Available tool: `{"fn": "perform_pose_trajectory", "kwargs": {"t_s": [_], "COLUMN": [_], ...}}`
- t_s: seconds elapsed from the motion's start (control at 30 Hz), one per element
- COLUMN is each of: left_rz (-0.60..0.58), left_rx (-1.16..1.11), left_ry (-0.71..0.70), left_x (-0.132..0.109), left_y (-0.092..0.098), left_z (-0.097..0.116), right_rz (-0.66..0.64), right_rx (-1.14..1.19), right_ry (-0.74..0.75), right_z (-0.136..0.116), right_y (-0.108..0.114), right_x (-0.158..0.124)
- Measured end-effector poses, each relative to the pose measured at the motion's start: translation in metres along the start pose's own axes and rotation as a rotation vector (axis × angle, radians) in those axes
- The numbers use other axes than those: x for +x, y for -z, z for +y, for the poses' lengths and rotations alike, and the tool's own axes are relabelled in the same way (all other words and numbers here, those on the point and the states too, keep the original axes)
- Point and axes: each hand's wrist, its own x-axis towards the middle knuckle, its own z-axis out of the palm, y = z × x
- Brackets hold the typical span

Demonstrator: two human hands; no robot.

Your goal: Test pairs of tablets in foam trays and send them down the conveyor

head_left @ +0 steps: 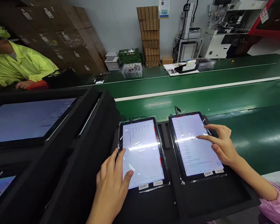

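Two tablets with lit white screens lie side by side in a black foam tray [223,199]. My left hand [113,177] rests on the left edge of the left tablet [142,155], fingers stretched out and thumb spread over the screen. That screen shows lines of text turned sideways. Over the right tablet [193,152] is my right hand [221,143], its index finger extended to the screen, which shows a list of folders. The other fingers are apart and nothing is held. Both tablets carry small white labels along the lower edge and clear film at the borders.
At left stand black foam trays [88,149] with another large tablet [30,119]. A green conveyor belt [258,96] runs behind. Beyond it are a green crate [130,56], stacked cartons [151,34] and a machine [187,31]. A person in a yellow jacket [28,63] works at far left.
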Motion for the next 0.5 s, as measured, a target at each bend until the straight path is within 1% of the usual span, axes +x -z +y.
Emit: {"fn": "perform_pose_trajectory", "kwargs": {"t_s": [0.07, 0.27, 0.33, 0.43, 0.5], "left_rz": [0.006, 0.037, 0.049, 0.031, 0.017], "left_rx": [-0.001, 0.011, 0.022, 0.035, 0.041], "left_ry": [0.009, 0.036, 0.052, 0.050, 0.055], "left_x": [0.000, 0.003, 0.005, 0.007, 0.008], "left_y": [0.001, 0.004, 0.004, 0.005, 0.006], "left_z": [0.002, 0.012, 0.015, 0.015, 0.014], "right_rz": [-0.028, -0.051, -0.086, -0.178, -0.242], "right_rx": [0.026, 0.088, 0.115, 0.153, 0.185], "right_ry": [0.045, 0.091, 0.169, 0.333, 0.402], "right_z": [-0.001, 0.000, -0.001, -0.006, -0.012], "right_y": [0.002, 0.008, 0.009, 0.010, 0.011], "right_x": [0.000, -0.002, 0.000, 0.005, 0.008]}}
